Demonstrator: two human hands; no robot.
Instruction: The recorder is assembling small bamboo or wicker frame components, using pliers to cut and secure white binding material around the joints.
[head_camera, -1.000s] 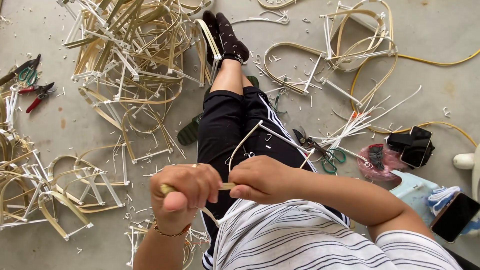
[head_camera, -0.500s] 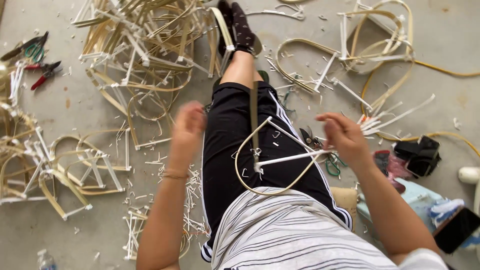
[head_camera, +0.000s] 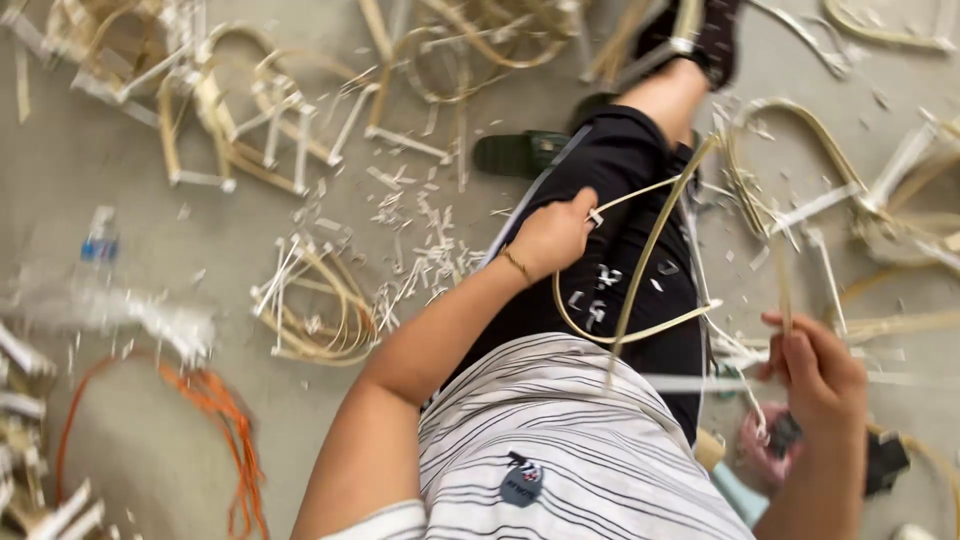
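Left hand (head_camera: 552, 235) pinches one end of a pale cane strip (head_camera: 640, 262) over the black-trousered lap, while the right hand (head_camera: 815, 372) grips a thin upright strip, fingers curled shut. Motion blur smears the bottle (head_camera: 99, 240) and orange cord (head_camera: 215, 410) at left; the foot is cut off by the top edge. Offcuts and bent frames (head_camera: 240, 130) crowd the floor (head_camera: 120, 200), with bare concrete between.
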